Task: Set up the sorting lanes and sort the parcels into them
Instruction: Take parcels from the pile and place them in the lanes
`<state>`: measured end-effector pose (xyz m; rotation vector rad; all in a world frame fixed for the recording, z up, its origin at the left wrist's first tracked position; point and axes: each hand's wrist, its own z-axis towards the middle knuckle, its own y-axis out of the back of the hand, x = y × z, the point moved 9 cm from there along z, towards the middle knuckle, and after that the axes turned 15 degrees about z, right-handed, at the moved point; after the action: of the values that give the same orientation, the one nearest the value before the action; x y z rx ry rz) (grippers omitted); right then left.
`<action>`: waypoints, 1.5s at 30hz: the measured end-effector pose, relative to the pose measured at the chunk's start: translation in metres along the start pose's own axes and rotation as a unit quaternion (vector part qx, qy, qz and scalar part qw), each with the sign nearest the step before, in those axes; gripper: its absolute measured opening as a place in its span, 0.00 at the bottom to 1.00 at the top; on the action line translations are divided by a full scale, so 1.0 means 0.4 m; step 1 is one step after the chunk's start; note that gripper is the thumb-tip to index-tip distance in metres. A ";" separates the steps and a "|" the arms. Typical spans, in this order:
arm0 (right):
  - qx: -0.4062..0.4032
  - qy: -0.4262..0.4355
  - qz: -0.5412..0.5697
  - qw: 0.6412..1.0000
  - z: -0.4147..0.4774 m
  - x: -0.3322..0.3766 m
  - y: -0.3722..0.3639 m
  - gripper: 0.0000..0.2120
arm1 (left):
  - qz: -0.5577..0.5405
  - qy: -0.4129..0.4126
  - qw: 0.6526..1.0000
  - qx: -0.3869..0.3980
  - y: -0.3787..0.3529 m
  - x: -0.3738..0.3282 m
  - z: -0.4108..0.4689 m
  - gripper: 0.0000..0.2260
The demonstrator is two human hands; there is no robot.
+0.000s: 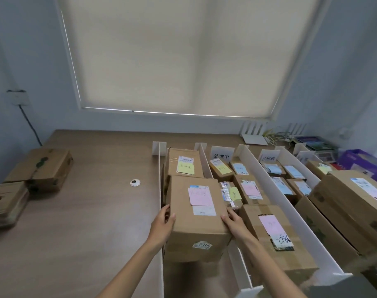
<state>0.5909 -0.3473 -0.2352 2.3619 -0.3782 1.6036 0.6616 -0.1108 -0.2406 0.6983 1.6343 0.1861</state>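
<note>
A parcel just right of the leftmost divider, its sides clamped by left grip and right grip.

Sign "处理中", next sign "已完成", box sticker "6166", label "2786".
</note>
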 end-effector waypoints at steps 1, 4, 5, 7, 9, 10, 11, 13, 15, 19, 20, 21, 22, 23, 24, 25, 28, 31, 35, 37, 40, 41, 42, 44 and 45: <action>0.003 0.005 -0.009 1.000 0.006 -0.003 0.003 0.24 | 0.000 -0.003 1.000 -0.002 -0.005 0.003 0.005 0.19; 0.013 0.016 -0.020 1.000 0.017 -0.015 0.011 0.24 | 0.007 0.007 1.000 -0.004 -0.018 0.016 0.011 0.19; 0.015 0.024 -0.025 0.999 0.019 -0.013 0.012 0.24 | 0.013 0.009 1.000 -0.006 -0.020 0.018 0.011 0.20; 0.005 0.034 -0.031 0.999 0.027 -0.007 0.021 0.23 | 0.021 0.013 1.000 -0.011 -0.018 0.021 0.010 0.19; -0.023 0.058 -0.045 0.997 0.031 0.006 0.031 0.22 | 0.024 0.019 0.999 -0.033 0.001 0.020 0.008 0.18; -0.043 0.087 -0.057 0.994 0.032 0.024 0.035 0.20 | 0.027 0.020 0.998 -0.049 0.017 0.017 0.007 0.17; -0.059 0.125 -0.073 0.988 0.030 0.048 0.034 0.18 | 0.029 0.018 0.997 -0.065 0.035 0.015 0.005 0.17; -0.070 0.199 -0.114 0.971 0.018 0.104 0.011 0.15 | 0.026 0.011 0.995 -0.095 0.082 0.010 -0.006 0.15; -0.060 0.255 -0.151 0.953 -0.001 0.150 -0.045 0.14 | 0.020 0.010 0.991 -0.129 0.147 0.018 -0.030 0.14; -0.014 0.316 -0.185 0.930 -0.048 0.199 -0.218 0.12 | 0.015 0.018 0.979 -0.203 0.313 0.069 -0.100 0.12; 0.005 0.317 -0.184 0.930 -0.058 0.204 -0.274 0.12 | 0.016 0.023 0.976 -0.218 0.362 0.091 -0.122 0.12; 0.023 0.321 -0.186 0.928 -0.067 0.208 -0.325 0.12 | 0.018 0.029 0.972 -0.231 0.406 0.113 -0.141 0.12; 0.044 0.332 -0.189 0.923 -0.080 0.213 -0.389 0.12 | 0.022 0.035 0.968 -0.248 0.463 0.145 -0.166 0.11; 0.064 0.346 -0.193 0.916 -0.093 0.216 -0.451 0.12 | 0.027 0.042 0.964 -0.261 0.514 0.178 -0.189 0.11; 0.083 0.355 -0.194 0.911 -0.109 0.217 -0.518 0.12 | 0.031 0.051 0.960 -0.272 0.571 0.216 -0.216 0.12; 0.101 0.356 -0.187 0.910 -0.123 0.215 -0.580 0.12 | 0.037 0.058 0.958 -0.280 0.622 0.249 -0.241 0.12; 0.141 0.337 -0.155 0.918 -0.165 0.198 -0.761 0.13 | 0.048 0.080 0.949 -0.302 0.766 0.356 -0.312 0.12; 0.160 0.294 -0.131 0.933 -0.197 0.166 -0.935 0.14 | 0.061 0.103 0.944 -0.308 0.888 0.469 -0.370 0.11; 0.173 0.251 -0.101 0.947 -0.216 0.122 -1.141 0.15 | 0.058 0.130 0.936 -0.322 1.020 0.611 -0.411 0.10; 0.187 0.220 -0.115 0.951 -0.214 0.094 -1.231 0.14 | 0.054 0.143 0.934 -0.324 1.060 0.661 -0.417 0.10; 0.207 0.166 -0.131 0.955 -0.187 0.056 -1.364 0.13 | 0.044 0.157 0.931 -0.326 1.125 0.721 -0.398 0.10; 0.209 0.154 -0.135 0.956 -0.174 0.052 -1.402 0.13 | 0.043 0.161 0.930 -0.326 1.145 0.732 -0.386 0.10; 0.210 0.138 -0.141 0.958 -0.156 0.045 -1.446 0.13 | 0.042 0.165 0.929 -0.327 1.168 0.748 -0.369 0.10; 0.211 0.095 -0.151 0.961 -0.110 0.026 -1.530 0.14 | 0.042 0.172 0.929 -0.324 1.204 0.782 -0.330 0.10; 0.210 0.075 -0.153 0.963 -0.085 0.017 -1.571 0.14 | 0.043 0.177 0.929 -0.322 1.221 0.797 -0.311 0.11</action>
<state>0.7876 0.2500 -0.2599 2.4032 0.3804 1.8298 0.6974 0.4843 -0.2416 0.2312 1.7364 0.9134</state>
